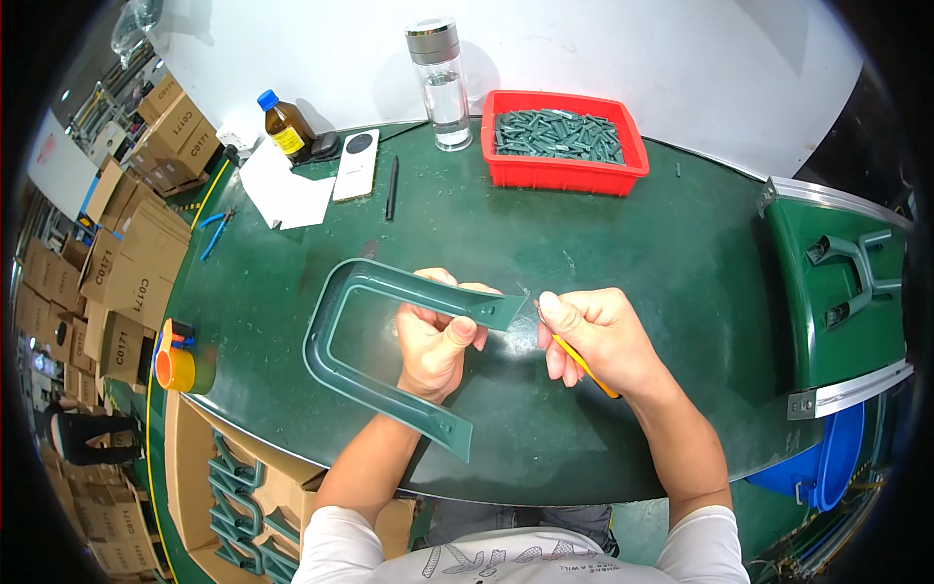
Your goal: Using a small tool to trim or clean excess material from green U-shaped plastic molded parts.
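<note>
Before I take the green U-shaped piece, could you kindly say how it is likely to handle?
The green U-shaped piece is probably stiff, since it holds its bend while the left hand grips one arm of it. It looks thin-walled, so likely light, and its smooth sheen may make it slightly slippery.

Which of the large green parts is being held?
The U-shaped part in the left hand; the others lie in the cardboard box or on the far-right green surface.
</note>
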### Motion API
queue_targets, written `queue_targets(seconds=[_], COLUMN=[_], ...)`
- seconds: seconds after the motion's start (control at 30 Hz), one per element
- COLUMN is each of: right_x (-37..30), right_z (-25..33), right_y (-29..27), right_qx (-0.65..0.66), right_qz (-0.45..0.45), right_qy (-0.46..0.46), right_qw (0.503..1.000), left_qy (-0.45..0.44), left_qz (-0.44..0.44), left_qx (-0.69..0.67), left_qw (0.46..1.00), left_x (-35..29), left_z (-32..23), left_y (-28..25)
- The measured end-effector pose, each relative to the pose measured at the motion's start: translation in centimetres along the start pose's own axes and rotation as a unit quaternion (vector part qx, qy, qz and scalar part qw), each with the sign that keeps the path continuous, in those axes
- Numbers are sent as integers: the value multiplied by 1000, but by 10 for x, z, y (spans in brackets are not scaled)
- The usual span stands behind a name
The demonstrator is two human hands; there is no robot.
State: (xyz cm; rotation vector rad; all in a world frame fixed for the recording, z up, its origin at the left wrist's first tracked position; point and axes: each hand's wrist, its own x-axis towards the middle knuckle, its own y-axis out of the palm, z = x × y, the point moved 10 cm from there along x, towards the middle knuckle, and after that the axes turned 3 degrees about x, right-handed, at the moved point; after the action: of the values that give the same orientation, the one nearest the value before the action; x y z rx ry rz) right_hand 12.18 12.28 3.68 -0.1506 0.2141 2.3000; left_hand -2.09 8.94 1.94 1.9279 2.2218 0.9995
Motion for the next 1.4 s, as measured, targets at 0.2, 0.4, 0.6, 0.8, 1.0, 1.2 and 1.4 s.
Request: queue_targets(seconds=[0.2,0.4,0.6,0.8,1.0,1.2,1.4], right_x=[-1,-3,-8,-5,41,51,53], right_z=[-2,-2,4,12,-96,-93,-86], right_y=[2,1,28,48,-45,-33,-30], right_qx=[-3,8,48,98,323,248,225], right_qz=[5,10,182,220,-83,-15,-1], right_qy=[3,9,-20,-182,-5,-22,-44], right_qw=[1000,1000,982,953,943,968,973], left_qy=[0,0,25,20,66,-82,-416], left_qz=[1,5,-36,-180,-272,-501,-533], left_qx=[-1,-2,44,272,429,574,693], left_qw=[1000,1000,998,945,859,642,250], left_x=[-1,1,4,4,-35,-225,-448], left_z=[-1,1,-7,-28,-119,-236,-293], left_y=[1,3,0,-65,-64,-156,-232])
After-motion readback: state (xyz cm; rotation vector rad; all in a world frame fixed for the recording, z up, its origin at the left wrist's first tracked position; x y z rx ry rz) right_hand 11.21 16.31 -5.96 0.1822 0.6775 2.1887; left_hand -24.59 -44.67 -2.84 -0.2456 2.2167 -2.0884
